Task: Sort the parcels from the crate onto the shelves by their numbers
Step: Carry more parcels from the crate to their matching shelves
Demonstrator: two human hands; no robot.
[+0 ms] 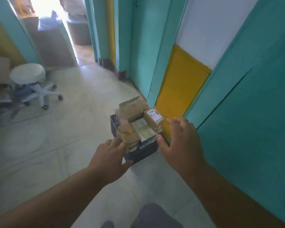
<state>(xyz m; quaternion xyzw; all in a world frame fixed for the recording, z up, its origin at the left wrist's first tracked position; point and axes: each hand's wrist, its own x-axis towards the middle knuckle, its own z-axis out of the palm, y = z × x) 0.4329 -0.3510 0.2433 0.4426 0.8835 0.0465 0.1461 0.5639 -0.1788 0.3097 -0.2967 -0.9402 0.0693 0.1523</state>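
1. The crate (142, 149) is dark, stands on the tiled floor (59, 145) at the foot of the teal and yellow wall (179, 89) on the right, and is heaped above its rim with parcels.
2. Both arms reach down toward it. The left hand (111, 157) is spread, its fingers straight, the fingertips at or just beside the near-left parcel (128, 133), the one with a red and yellow mark; I cannot tell whether they touch. It grasps nothing.
3. The right hand (179, 142) is also released, fingers loosely spread over the crate's right edge, thumb near the rim, gripping nothing.
4. Parcels counted on top: about five. A large olive-brown box (133, 109) sits at the far side, a small box with a white printed label (154, 118) at far right, a pale flat packet (144, 130) in the middle, the marked one near left, and one partly hidden behind the large box. More may lie beneath.
5. Handling, as a judgement: taped cardboard, stiff, likely light to moderate, and somewhat slick where taped. Take each by two opposite side faces, top ones first, since the pile looks loose and could slide.
6. No shelves are in view. A white swivel stool (28, 79) stands far left.
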